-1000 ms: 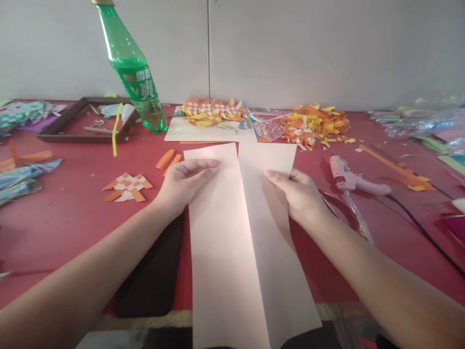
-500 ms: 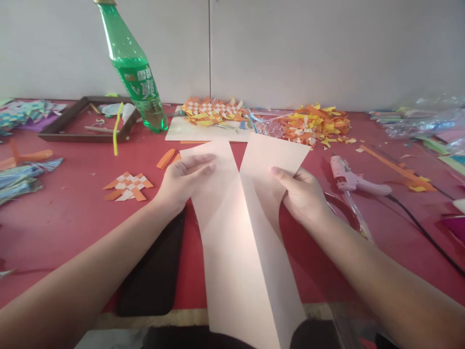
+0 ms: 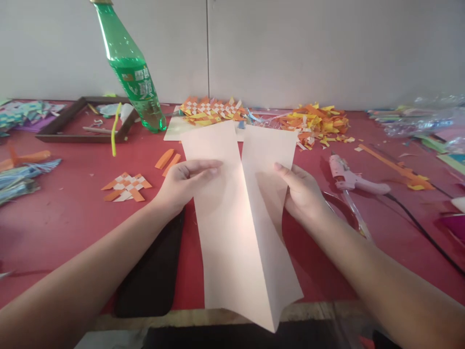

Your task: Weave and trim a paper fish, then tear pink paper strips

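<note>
A pale sheet of paper (image 3: 232, 242) with a lengthwise fold is held up over the front of the red table. Its top edge is split by a short gap along the fold, and its lower corner hangs over the table edge. My left hand (image 3: 185, 182) pinches the left half between thumb and fingers. On the right half, my right hand (image 3: 301, 189) grips the edge, thumb on the face and fingers behind. A black phone-like slab (image 3: 152, 271) lies under my left forearm. Left of that hand sits an orange-and-white woven paper fish (image 3: 127, 186).
A green bottle (image 3: 136, 82) stands behind, near a dark wooden frame (image 3: 54, 138). A pink glue gun (image 3: 354, 179) with a black cord lies at right. Woven fish (image 3: 212, 109) and orange-yellow paper pieces (image 3: 319, 123) are piled along the wall.
The paper's lower end has risen toward the table edge, and its top halves now stand more upright and less splayed. Both hands still grip it.
</note>
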The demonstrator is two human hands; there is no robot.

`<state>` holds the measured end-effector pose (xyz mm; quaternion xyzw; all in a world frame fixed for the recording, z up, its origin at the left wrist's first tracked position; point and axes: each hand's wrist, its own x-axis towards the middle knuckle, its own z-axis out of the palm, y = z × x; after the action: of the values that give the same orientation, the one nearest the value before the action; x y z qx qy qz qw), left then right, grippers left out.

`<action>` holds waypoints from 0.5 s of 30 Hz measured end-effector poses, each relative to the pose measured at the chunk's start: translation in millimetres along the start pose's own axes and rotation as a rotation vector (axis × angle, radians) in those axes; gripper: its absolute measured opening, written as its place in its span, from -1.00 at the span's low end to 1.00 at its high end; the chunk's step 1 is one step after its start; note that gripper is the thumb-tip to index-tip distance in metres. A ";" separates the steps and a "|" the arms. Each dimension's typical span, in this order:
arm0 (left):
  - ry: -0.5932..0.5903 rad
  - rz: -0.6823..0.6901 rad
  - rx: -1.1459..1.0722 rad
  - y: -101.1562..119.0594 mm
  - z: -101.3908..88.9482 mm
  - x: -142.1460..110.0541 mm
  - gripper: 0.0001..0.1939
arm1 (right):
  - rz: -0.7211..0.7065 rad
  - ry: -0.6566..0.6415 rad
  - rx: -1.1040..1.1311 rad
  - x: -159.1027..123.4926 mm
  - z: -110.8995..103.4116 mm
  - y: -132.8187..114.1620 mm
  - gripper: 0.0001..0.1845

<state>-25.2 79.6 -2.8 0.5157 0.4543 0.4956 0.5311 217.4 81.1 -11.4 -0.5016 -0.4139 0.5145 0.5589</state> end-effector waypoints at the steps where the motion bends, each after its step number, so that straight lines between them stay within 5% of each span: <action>1: 0.001 -0.009 -0.046 0.5 0.0 0.4 -0.77 | 0.017 -0.019 0.020 -0.8 0.8 -0.1 -0.70; 15: 0.029 -0.019 -0.041 0.0 2.6 -1.0 -0.64 | 0.005 0.052 0.008 -0.6 -0.6 1.3 -0.75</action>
<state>-22.7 78.3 -2.6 0.4931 0.4564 0.5074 0.5395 217.7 80.4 -12.8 -0.5136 -0.3961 0.5043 0.5701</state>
